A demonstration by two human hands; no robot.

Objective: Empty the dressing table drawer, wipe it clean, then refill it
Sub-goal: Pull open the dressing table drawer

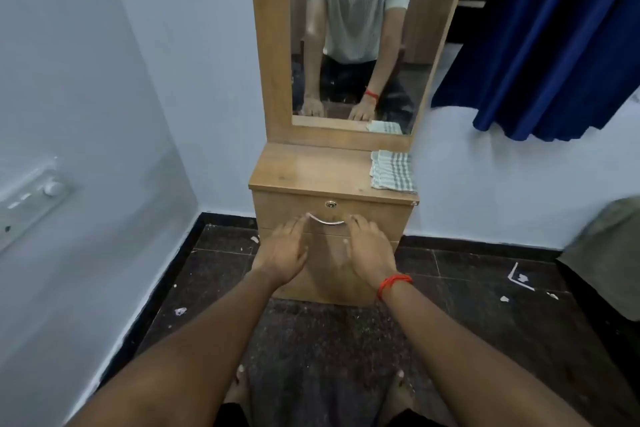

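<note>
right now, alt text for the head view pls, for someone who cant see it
A person's left hand and right hand, fingers straight, reach to either end of the metal handle on a closed wooden dressing table drawer. A folded striped cloth lies on the right of the tabletop, below a mirror reflecting the person.

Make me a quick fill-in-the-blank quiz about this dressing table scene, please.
1. The folded striped cloth lies on the ___ side of the table top.
2. The drawer is ___, with nothing taken out yet.
3. The left hand and the right hand, fingers straight, lie on either side of the drawer's curved metal ___.
4. The thread tied round the right wrist is ___.

Missing words: right; closed; handle; red.
</note>
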